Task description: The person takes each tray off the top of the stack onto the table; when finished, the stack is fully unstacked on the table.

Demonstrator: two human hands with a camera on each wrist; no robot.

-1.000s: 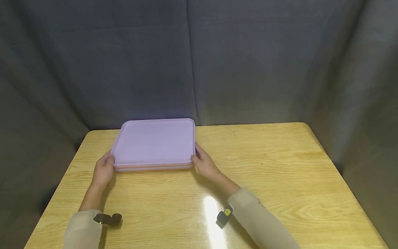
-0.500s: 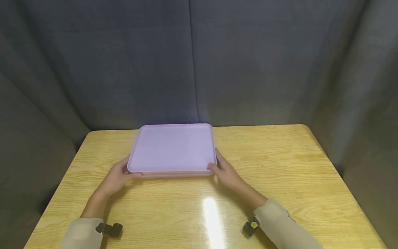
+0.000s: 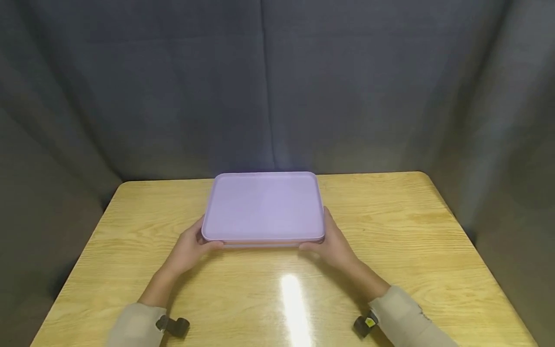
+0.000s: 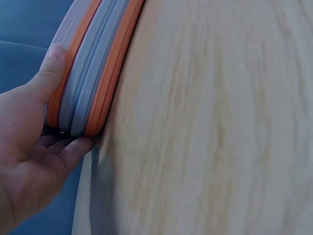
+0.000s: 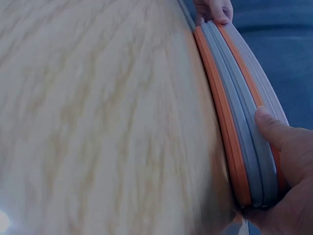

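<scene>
A stack of flat trays (image 3: 263,208) with a lilac one on top lies at the far middle of the wooden table (image 3: 390,250). The wrist views show its edges as alternating orange and grey-blue layers (image 4: 95,73) (image 5: 239,127). My left hand (image 3: 191,248) grips the stack's near left corner, thumb on top (image 4: 46,78) and fingers underneath. My right hand (image 3: 334,243) grips the near right corner the same way, thumb over the edge (image 5: 274,132). The far hand (image 5: 212,10) shows at the top of the right wrist view.
A dark grey fabric backdrop (image 3: 277,86) surrounds the table on three sides. Bare wood lies left and right of the stack and in front of it, with a bright glare spot (image 3: 295,299) near the front edge.
Both hands have moved the tray stack to the right across the table, from left of centre to about the middle. The grip on the two near corners is unchanged.
</scene>
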